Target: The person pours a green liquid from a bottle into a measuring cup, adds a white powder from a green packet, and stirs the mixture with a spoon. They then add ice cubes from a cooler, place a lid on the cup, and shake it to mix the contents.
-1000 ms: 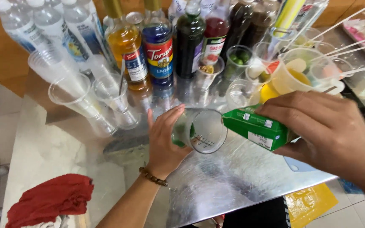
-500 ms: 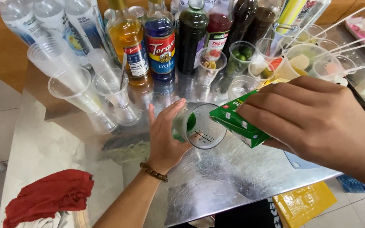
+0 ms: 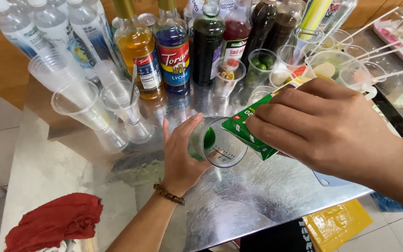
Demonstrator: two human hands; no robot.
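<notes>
Left hand (image 3: 183, 156) gripping clear measuring cup (image 3: 218, 142) (green inside), right hand (image 3: 323, 126) clutching tilted green carton (image 3: 250, 128), bare steel counter (image 3: 257, 200) toward near edge, bottles (image 3: 173, 46) crowding behind

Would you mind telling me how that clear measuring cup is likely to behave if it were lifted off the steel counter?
The measuring cup looks like thin clear plastic, so probably light and a bit flexible when squeezed. It seems nearly empty, so a nudge might tip it; the left hand steadies its side. The polished steel counter suggests it could slide easily while the right hand tilts the green carton over it.
</notes>
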